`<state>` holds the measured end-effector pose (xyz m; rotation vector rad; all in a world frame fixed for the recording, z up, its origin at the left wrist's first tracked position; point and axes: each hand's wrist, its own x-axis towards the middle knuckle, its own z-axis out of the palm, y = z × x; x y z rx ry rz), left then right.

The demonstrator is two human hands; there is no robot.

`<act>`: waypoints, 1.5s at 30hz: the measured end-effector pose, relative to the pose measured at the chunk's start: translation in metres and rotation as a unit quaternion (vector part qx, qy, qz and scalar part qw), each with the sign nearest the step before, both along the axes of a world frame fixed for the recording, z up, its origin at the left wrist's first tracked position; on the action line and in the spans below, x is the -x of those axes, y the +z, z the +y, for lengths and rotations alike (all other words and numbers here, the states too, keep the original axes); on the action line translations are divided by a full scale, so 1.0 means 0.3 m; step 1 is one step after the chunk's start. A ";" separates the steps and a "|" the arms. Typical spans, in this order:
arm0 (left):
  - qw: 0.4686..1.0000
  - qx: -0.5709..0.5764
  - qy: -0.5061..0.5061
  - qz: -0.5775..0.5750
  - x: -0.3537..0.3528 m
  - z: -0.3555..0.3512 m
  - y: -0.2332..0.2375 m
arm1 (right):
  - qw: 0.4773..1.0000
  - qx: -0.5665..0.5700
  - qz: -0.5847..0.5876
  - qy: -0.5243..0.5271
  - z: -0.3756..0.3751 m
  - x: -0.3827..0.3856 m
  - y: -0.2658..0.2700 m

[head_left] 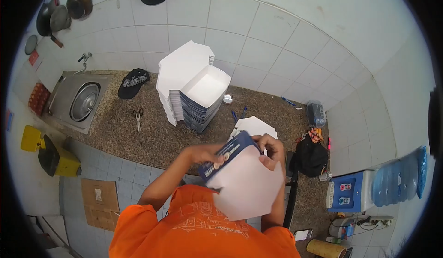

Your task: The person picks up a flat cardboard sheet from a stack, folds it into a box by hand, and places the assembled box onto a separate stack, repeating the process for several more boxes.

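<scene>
A partly folded paper food box (247, 184), dark blue printed outside and white inside, is held close to my chest. My left hand (206, 154) grips its blue side panel, slightly blurred. At the box's far right corner, my right hand (271, 149) pinches the card between thumb and fingers. The white lid flap hangs toward my orange shirt. Just beyond my hands lie flat white box blanks (256, 125) on the counter. Farther back stands a tall stack of nested, formed boxes (202, 112), open side up, with their white lids (184, 66) spread to the left.
On the granite counter (115, 138) lie scissors (138, 119), a black cap (133, 83), blue pens (239, 114) and a black bag (310, 155). A steel sink (84, 102) is at left. A water dispenser (347, 191) stands at right. Tiled wall rises behind.
</scene>
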<state>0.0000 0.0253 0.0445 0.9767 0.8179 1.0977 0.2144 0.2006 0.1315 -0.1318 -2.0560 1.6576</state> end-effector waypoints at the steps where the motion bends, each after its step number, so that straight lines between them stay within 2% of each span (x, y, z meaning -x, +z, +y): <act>1: 0.996 0.049 -0.061 -0.048 -0.014 0.086 -0.432 | 0.999 0.010 -0.008 0.033 0.009 0.024 -0.011; 2: 0.993 0.041 -0.059 -0.095 -0.053 -0.021 -0.162 | 0.999 0.004 -0.006 0.037 -0.005 0.041 0.003; 3: 0.979 0.084 -0.031 -0.184 -0.094 -0.058 -0.070 | 0.995 0.098 -0.023 -0.012 -0.036 0.047 0.017; 4: 0.980 0.080 -0.029 -0.182 -0.109 -0.081 -0.019 | 0.979 0.191 -0.042 -0.060 -0.059 0.042 0.019; 5: 0.984 0.054 0.072 -0.156 -0.121 -0.101 0.016 | 0.992 0.081 0.076 -0.065 -0.029 0.048 -0.086; 6: 0.976 0.027 0.175 -0.130 -0.125 -0.107 0.029 | 0.993 0.078 0.074 -0.057 -0.037 0.025 -0.146; 7: 0.973 0.021 0.185 -0.133 -0.131 -0.094 0.031 | 0.966 0.197 0.068 -0.152 -0.052 -0.004 -0.197; 8: 0.930 -0.097 0.354 0.000 -0.142 -0.071 0.035 | 0.917 0.311 0.056 -0.243 -0.056 -0.015 -0.228; 9: 0.831 -0.200 0.502 0.134 -0.149 -0.066 0.033 | 0.922 0.308 0.047 -0.231 -0.060 -0.011 -0.263; 10: 0.826 -0.196 0.511 0.134 -0.141 -0.088 0.040 | 0.938 0.088 -0.009 -0.336 -0.085 0.004 -0.283; 11: 0.919 -0.109 0.379 0.026 -0.130 -0.120 0.056 | 0.895 -0.138 -0.061 -0.421 -0.105 0.014 -0.296; 12: 0.970 -0.017 0.227 -0.086 -0.124 -0.150 0.061 | 0.896 -0.136 -0.065 -0.418 -0.097 0.016 -0.292; 13: 0.952 0.030 0.168 -0.255 -0.122 -0.155 0.014 | 0.931 -0.039 -0.102 -0.348 -0.077 0.035 -0.241; 14: 0.952 0.030 0.166 -0.256 -0.141 -0.143 0.013 | 0.951 0.058 -0.136 -0.273 -0.061 0.049 -0.208; 15: 0.951 0.028 0.146 -0.272 -0.164 -0.116 0.020 | 0.971 0.089 -0.029 -0.220 -0.065 0.112 -0.273; 16: 0.949 0.027 0.126 -0.288 -0.176 -0.096 0.030 | 0.970 0.090 -0.027 -0.222 -0.042 0.114 -0.298; 17: 0.950 0.029 0.124 -0.285 -0.167 -0.089 0.056 | 0.967 0.142 -0.031 -0.210 -0.035 0.140 -0.271; 18: 0.969 -0.018 0.183 -0.165 -0.148 -0.089 0.109 | 0.961 0.194 -0.035 -0.196 -0.028 0.166 -0.242; 19: 0.968 -0.065 0.238 -0.042 -0.123 -0.090 0.172 | 0.955 0.192 -0.027 -0.224 -0.009 0.199 -0.200; 20: 0.964 -0.037 0.252 0.080 -0.090 -0.092 0.275 | 0.948 0.191 -0.017 -0.253 0.007 0.219 -0.171; 21: 0.873 -0.206 0.326 0.298 -0.053 -0.050 0.265 | 0.945 0.242 -0.082 -0.204 0.019 0.235 -0.192; 22: 0.809 -0.283 0.378 0.351 -0.007 -0.019 0.265 | 0.944 0.266 -0.132 -0.143 0.031 0.265 -0.213; 23: 0.733 -0.356 0.422 0.396 0.035 0.006 0.323 | 0.966 0.208 -0.137 -0.074 -0.007 0.306 -0.148; 24: 0.746 -0.339 0.461 0.340 0.052 0.025 0.315 | 0.979 0.148 -0.141 -0.006 -0.033 0.352 -0.076; 26: 0.675 -0.268 0.498 0.474 0.108 0.023 0.346 | 0.998 0.057 0.004 -0.014 0.144 0.559 -0.258; 27: 0.677 -0.271 0.490 0.478 0.157 0.005 0.288 | 0.994 0.097 -0.046 -0.001 0.169 0.620 -0.131; 28: 0.642 -0.235 0.443 0.580 0.236 -0.005 0.183 | 0.986 0.137 -0.095 0.013 0.196 0.685 0.011; 29: 0.596 -0.198 0.389 0.673 0.282 -0.003 0.120 | 0.993 -0.049 -0.111 -0.006 0.233 0.767 0.063; 30: 0.596 -0.202 0.382 0.676 0.279 0.006 0.110 | 0.964 -0.232 -0.126 -0.027 0.262 0.844 0.099; 32: 0.601 -0.214 0.515 0.573 0.261 0.019 0.093 | 0.909 -0.382 -0.161 0.027 0.365 0.992 0.078; 33: 0.582 -0.229 0.503 0.597 0.268 0.023 0.076 | 0.910 -0.381 -0.160 0.022 0.377 1.033 0.084; 35: 0.595 -0.217 0.516 0.577 0.253 0.018 0.109 | 0.793 -0.547 -0.268 0.006 0.386 1.088 0.087; 37: 0.608 -0.199 0.531 0.556 0.243 0.010 0.130 | 0.789 -0.554 -0.262 -0.037 0.394 1.091 0.053; 38: 0.567 -0.227 0.537 0.582 0.242 0.007 0.136 | 0.783 -0.561 -0.256 -0.079 0.391 1.091 0.040; 39: 0.524 -0.254 0.543 0.605 0.238 0.006 0.140 | 0.783 -0.562 -0.256 -0.078 0.388 1.094 0.028; 42: 0.518 -0.214 0.559 0.611 0.219 0.010 0.162 | 0.769 -0.565 -0.283 -0.098 0.370 1.091 0.009; 45: 0.518 -0.184 0.563 0.617 0.229 0.026 0.153 | 0.789 -0.545 -0.249 -0.136 0.344 1.055 0.015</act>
